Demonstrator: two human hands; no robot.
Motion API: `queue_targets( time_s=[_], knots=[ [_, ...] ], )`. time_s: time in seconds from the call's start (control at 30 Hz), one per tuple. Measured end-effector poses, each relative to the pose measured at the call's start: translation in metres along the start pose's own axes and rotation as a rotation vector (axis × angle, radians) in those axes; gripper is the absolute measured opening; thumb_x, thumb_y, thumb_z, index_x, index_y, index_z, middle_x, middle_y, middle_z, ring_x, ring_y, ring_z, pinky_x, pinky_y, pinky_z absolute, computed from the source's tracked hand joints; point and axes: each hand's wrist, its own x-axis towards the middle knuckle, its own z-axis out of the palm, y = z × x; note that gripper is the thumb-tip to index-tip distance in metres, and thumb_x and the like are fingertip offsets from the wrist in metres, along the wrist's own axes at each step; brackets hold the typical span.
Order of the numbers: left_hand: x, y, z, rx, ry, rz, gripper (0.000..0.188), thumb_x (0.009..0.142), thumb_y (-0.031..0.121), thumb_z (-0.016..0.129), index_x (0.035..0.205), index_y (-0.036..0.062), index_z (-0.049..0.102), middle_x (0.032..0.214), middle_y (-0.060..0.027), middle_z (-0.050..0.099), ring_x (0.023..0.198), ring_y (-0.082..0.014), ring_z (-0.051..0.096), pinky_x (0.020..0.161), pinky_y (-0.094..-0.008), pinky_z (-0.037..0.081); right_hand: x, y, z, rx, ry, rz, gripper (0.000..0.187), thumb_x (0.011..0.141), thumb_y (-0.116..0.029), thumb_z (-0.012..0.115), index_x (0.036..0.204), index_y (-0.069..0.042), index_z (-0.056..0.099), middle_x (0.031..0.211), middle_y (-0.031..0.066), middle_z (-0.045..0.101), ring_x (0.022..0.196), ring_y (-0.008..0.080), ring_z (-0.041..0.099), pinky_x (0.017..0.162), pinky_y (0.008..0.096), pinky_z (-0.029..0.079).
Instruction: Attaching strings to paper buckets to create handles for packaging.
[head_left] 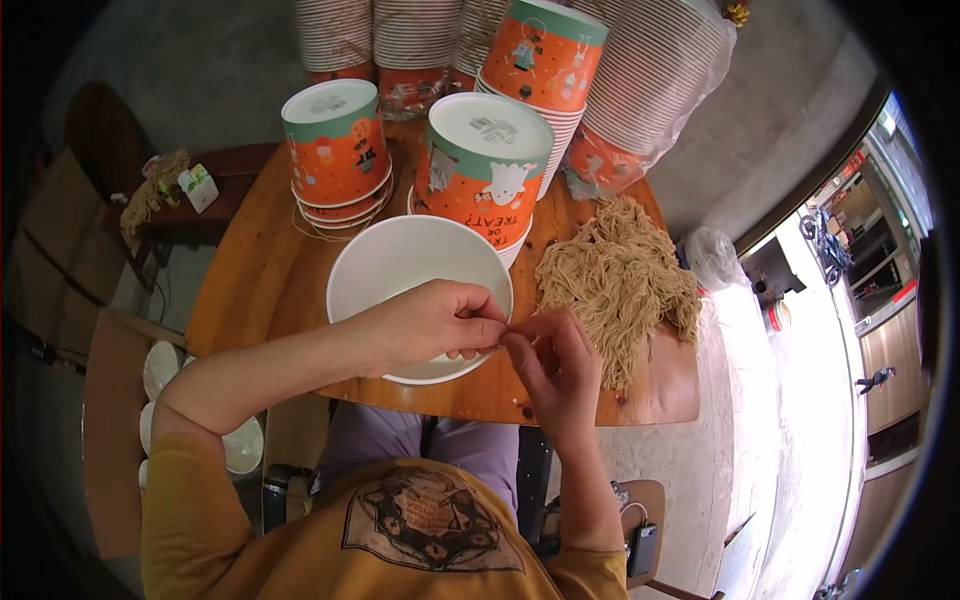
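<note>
A white paper bucket (pixel 400 262) lies at the front of the wooden table, its open mouth toward me. Over its right rim my two hands meet. My left hand (pixel 445 322) is closed, thumb pressed to the fingers, and my right hand (pixel 555 365) pinches right beside it. Whatever sits between the fingertips is too small or hidden to make out. To the right of the bucket lies a heap of beige string (pixel 620 280). Just behind stands an upside-down orange and green bucket (pixel 480 175) on a stack of others.
Another short stack of orange buckets (pixel 338 150) stands at the left, with loose string around its base. Tall nested stacks in clear plastic (pixel 655 75) line the far side of the table (pixel 240 270). A cardboard box (pixel 115 400) with white buckets is on the lower left; a phone (pixel 643 550) lies lower right.
</note>
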Motion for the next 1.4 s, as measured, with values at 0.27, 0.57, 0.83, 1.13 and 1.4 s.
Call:
queue_targets(
  time_s=[0.27,0.57,0.83,1.13,1.4],
  knots=[
    [0.001,0.002,-0.005,-0.363,-0.039,-0.193,0.019,0.096,0.017,0.059,0.111,0.0056,0.059,0.098,-0.0011,0.062,0.087,-0.0077,0.058,0.071,-0.0243,0.048,-0.016,-0.016,0.026,-0.171,0.086,-0.144,0.015,0.081,-0.004,0.074,0.089,-0.005,0.062,0.077,0.0053,0.058,0.058,0.0141,0.059,0.049,0.0266,0.048],
    [0.001,0.000,-0.007,-0.359,-0.094,-0.141,0.023,0.090,0.004,0.060,0.112,0.0048,0.056,0.101,-0.0030,0.060,0.092,-0.0110,0.060,0.080,-0.0263,0.050,-0.017,0.004,0.004,0.445,0.125,0.248,0.012,0.099,-0.006,0.048,0.106,-0.001,0.057,0.075,0.0032,0.061,0.062,0.0083,0.057,0.055,0.0214,0.047],
    [-0.006,0.009,0.007,0.059,0.064,0.100,0.020,0.086,-0.001,0.059,0.106,-0.0002,0.054,0.095,-0.0037,0.059,0.086,-0.0102,0.057,0.080,-0.0242,0.047,-0.006,-0.002,-0.001,0.027,-0.020,0.064,0.011,0.095,-0.010,0.059,0.099,0.001,0.062,0.084,0.0066,0.060,0.069,0.0117,0.055,0.061,0.0263,0.045],
    [0.002,-0.001,0.005,-0.020,0.125,0.086,0.012,0.094,0.013,0.061,0.097,0.0021,0.057,0.083,-0.0013,0.059,0.074,-0.0084,0.056,0.067,-0.0232,0.047,-0.013,-0.017,-0.019,-0.300,-0.148,0.209,0.017,0.092,-0.015,0.063,0.088,0.001,0.061,0.081,0.0119,0.063,0.065,0.0254,0.061,0.060,0.0344,0.049],
    [0.005,0.002,0.012,0.089,0.052,0.112,0.013,0.096,0.015,0.060,0.101,0.0030,0.058,0.084,0.0012,0.058,0.072,-0.0054,0.051,0.066,-0.0221,0.044,-0.008,-0.022,-0.022,0.137,-0.244,0.314,0.014,0.090,-0.014,0.067,0.089,-0.001,0.063,0.065,-0.0004,0.054,0.058,0.0065,0.045,0.053,0.0242,0.040]
  ],
)
